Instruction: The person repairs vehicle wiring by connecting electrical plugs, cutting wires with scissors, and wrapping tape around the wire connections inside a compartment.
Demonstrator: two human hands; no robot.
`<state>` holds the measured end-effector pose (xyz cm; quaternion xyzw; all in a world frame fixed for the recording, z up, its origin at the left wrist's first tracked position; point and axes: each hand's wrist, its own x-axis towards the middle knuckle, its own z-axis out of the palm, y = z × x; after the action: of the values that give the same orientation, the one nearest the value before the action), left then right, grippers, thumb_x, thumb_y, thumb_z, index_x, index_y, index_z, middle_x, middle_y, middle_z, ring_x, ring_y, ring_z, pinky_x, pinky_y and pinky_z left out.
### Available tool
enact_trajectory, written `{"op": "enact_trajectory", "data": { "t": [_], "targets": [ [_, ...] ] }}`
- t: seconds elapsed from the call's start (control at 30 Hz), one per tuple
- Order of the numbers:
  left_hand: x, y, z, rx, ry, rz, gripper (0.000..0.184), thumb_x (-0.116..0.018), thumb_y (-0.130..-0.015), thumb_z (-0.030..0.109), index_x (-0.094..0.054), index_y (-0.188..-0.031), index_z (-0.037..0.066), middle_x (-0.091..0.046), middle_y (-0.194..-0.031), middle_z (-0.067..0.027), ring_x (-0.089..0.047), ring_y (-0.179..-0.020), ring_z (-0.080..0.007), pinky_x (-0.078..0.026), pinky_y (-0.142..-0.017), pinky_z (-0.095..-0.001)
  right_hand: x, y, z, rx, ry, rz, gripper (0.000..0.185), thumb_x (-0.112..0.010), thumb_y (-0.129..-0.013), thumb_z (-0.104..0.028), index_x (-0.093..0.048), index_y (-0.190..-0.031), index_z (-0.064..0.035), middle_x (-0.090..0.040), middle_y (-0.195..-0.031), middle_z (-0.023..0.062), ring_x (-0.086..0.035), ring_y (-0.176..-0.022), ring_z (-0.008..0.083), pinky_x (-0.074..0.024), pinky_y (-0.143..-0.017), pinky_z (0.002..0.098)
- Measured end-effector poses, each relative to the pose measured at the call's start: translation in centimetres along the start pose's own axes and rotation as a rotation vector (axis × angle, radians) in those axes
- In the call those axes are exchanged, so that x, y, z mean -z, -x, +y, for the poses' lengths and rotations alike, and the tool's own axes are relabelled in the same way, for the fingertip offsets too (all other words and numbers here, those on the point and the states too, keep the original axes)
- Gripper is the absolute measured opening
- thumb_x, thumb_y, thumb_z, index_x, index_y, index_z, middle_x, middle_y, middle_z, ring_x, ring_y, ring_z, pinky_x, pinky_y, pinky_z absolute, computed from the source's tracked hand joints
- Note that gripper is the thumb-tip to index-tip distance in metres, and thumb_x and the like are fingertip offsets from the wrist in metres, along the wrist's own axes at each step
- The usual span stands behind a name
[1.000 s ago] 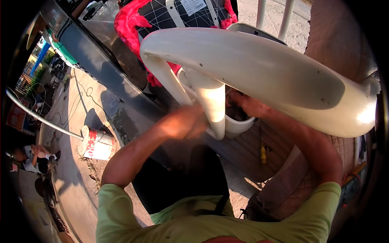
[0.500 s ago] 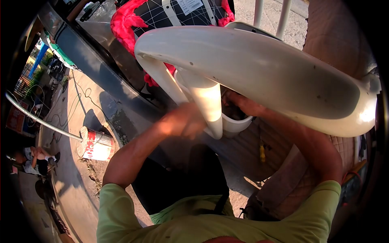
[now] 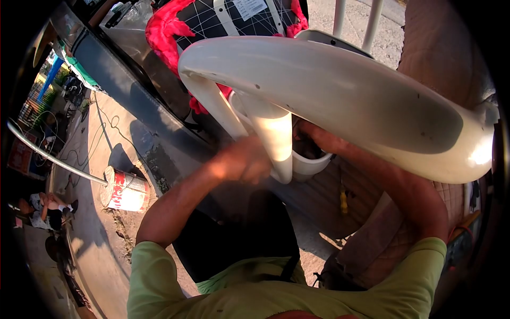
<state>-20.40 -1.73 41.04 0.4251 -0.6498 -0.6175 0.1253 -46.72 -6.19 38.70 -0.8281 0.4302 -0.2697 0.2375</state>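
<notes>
A large cream curved piece (image 3: 329,80) spans the upper middle, with a paler post (image 3: 273,130) below it. My left hand (image 3: 247,159) is blurred by motion beside the post's lower left side; its fingers and anything in them cannot be made out. On the post's right, my right hand (image 3: 319,137) reaches into the opening of a white round housing (image 3: 311,167). Dark parts show inside that opening near the fingers. The fingertips are in shadow and partly hidden, so what they hold is unclear.
A yellow-handled screwdriver (image 3: 344,203) lies on the brown quilted cover (image 3: 319,204) at the right. To the left stands a red and white bucket (image 3: 127,191) with a pole. Red plush and a dark panel (image 3: 204,21) are behind. A person (image 3: 48,210) sits far left.
The view has shifted slightly, moving the cream piece a little in the frame. My left hand remains blurred beside the post, and my right hand stays at the opening.
</notes>
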Motion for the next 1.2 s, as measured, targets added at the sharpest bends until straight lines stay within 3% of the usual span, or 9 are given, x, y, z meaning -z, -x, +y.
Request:
{"op": "enact_trajectory", "data": {
  "t": [0.13, 0.27, 0.37, 0.43, 0.53, 0.73, 0.93, 1.13, 1.2],
  "targets": [
    [2.1, -1.9, -10.4, 0.121, 0.808, -0.073, 0.048, -0.033, -0.111, 0.034, -0.050, -0.140, 0.000, -0.068, -0.106, -0.0185, -0.064, -0.068, -0.0320, -0.054, -0.060, -0.0434, 0.0, 0.0, 0.1, -0.028, -0.008, -0.004, 0.018, -0.065, -0.093, -0.020, -0.074, -0.100, -0.0060, -0.072, -0.082, 0.0067, -0.067, -0.075, 0.0174, -0.0535, -0.072, 0.0338],
    [-0.6, -0.9, -1.4, -0.286, -0.075, 0.063, 0.014, -0.062, -0.091, 0.009, -0.062, -0.104, 0.003, -0.059, -0.075, -0.0098, -0.059, -0.068, -0.0241, -0.048, -0.057, -0.0409, 0.0, -0.1, 0.1, -0.063, -0.021, -0.015, 0.018, -0.065, -0.093, -0.020, -0.074, -0.100, -0.0058, -0.072, -0.081, 0.0063, -0.067, -0.074, 0.0169, -0.0536, -0.072, 0.0334],
    [-0.7, -1.4, -2.8, -0.635, -0.437, 0.168, 0.013, -0.065, -0.087, 0.007, -0.063, -0.099, 0.004, -0.060, -0.079, -0.0117, -0.060, -0.075, -0.0272, -0.050, -0.065, -0.0422, 0.2, 0.0, 0.1, -0.085, -0.037, -0.033, 0.018, -0.065, -0.093, -0.020, -0.075, -0.100, -0.0057, -0.072, -0.081, 0.0061, -0.067, -0.074, 0.0165, -0.0536, -0.071, 0.0331],
    [-0.6, -2.0, -3.0, -0.618, -0.743, 0.145, 0.011, -0.067, -0.084, 0.007, -0.065, -0.094, 0.005, -0.062, -0.083, -0.0127, -0.061, -0.080, -0.0295, -0.050, -0.069, -0.0438, 0.3, 0.1, 0.0, -0.106, -0.051, -0.048, 0.018, -0.065, -0.093, -0.020, -0.075, -0.100, -0.0056, -0.072, -0.081, 0.0059, -0.067, -0.073, 0.0162, -0.0537, -0.071, 0.0328],
    [-0.3, -1.9, -2.4, -0.285, -0.736, 0.033, 0.014, -0.070, -0.080, 0.009, -0.066, -0.093, 0.006, -0.062, -0.088, -0.0136, -0.062, -0.087, -0.0340, -0.051, -0.076, -0.0472, 0.5, 0.1, -0.1, -0.143, -0.086, -0.076, 0.019, -0.065, -0.093, -0.020, -0.075, -0.100, -0.0055, -0.072, -0.080, 0.0057, -0.067, -0.073, 0.0159, -0.0537, -0.071, 0.0325],
    [-0.6, -2.1, -3.8, -0.608, -0.860, 0.172, 0.017, -0.072, -0.078, 0.009, -0.066, -0.093, 0.006, -0.062, -0.087, -0.0129, -0.063, -0.087, -0.0342, -0.051, -0.077, -0.0460, 1.1, -0.3, -0.4, -0.260, -0.174, -0.160, 0.019, -0.066, -0.093, -0.020, -0.075, -0.099, -0.0053, -0.073, -0.080, 0.0052, -0.067, -0.072, 0.0151, -0.0538, -0.070, 0.0319],
    [-0.3, -1.8, -2.6, -0.286, -0.849, 0.004, 0.012, -0.072, -0.078, 0.011, -0.067, -0.088, 0.006, -0.064, -0.091, -0.0145, -0.063, -0.090, -0.0351, -0.051, -0.078, -0.0474, 2.0, -1.0, -1.4, -0.412, -0.291, -0.247, 0.019, -0.066, -0.093, -0.021, -0.075, -0.099, -0.0050, -0.073, -0.079, 0.0048, -0.067, -0.071, 0.0144, -0.0540, -0.069, 0.0312],
    [0.0, -2.4, -4.8, -0.574, -0.931, 0.094, 0.009, -0.071, -0.079, 0.012, -0.068, -0.085, 0.006, -0.064, -0.080, -0.0126, -0.064, -0.081, -0.0330, -0.051, -0.071, -0.0458, 2.6, -1.4, -2.1, -0.563, -0.401, -0.305, 0.019, -0.066, -0.093, -0.021, -0.075, -0.099, -0.0048, -0.073, -0.078, 0.0043, -0.067, -0.070, 0.0136, -0.0541, -0.069, 0.0306],
    [0.2, -2.6, -5.5, -0.514, -0.857, 0.057, 0.008, -0.071, -0.079, 0.012, -0.067, -0.082, 0.007, -0.063, -0.077, -0.0120, -0.064, -0.078, -0.0324, -0.050, -0.069, -0.0447, 2.3, -1.5, -2.2, -0.605, -0.424, -0.306, 0.020, -0.066, -0.093, -0.021, -0.075, -0.099, -0.0047, -0.073, -0.078, 0.0041, -0.067, -0.070, 0.0134, -0.0541, -0.068, 0.0303]
  ]
}}
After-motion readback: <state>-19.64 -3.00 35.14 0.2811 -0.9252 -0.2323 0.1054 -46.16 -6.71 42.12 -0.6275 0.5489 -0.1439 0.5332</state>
